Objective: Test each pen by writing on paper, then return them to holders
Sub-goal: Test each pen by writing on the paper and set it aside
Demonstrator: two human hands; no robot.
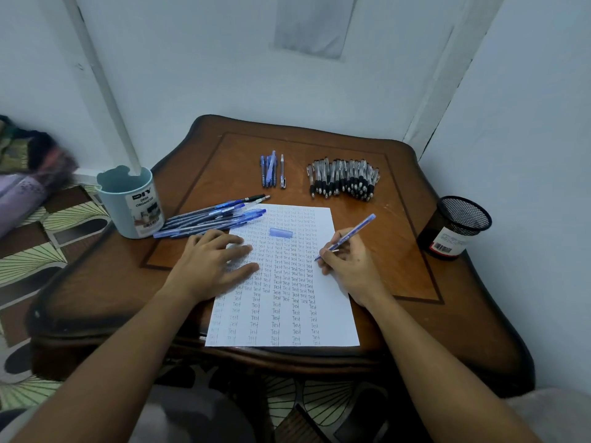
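Observation:
A white sheet of paper [287, 314] covered with rows of the word "Test" lies on the wooden table [399, 251]. My right hand [351, 266] grips a blue pen [355, 230], its tip touching the paper's right edge. My left hand [211, 263] lies flat on the paper's left side with fingers spread. A blue pen cap [280, 233] rests on the paper near the top. A light blue organiser cup [131, 203] stands at the left edge, a black mesh holder [455, 227] at the right.
Several blue pens [211, 219] lie in a loose pile beside the blue cup. A small group of blue pens [271, 171] and a big heap of black-grip pens [343, 179] lie at the back. Walls close in behind and right; patterned floor lies left.

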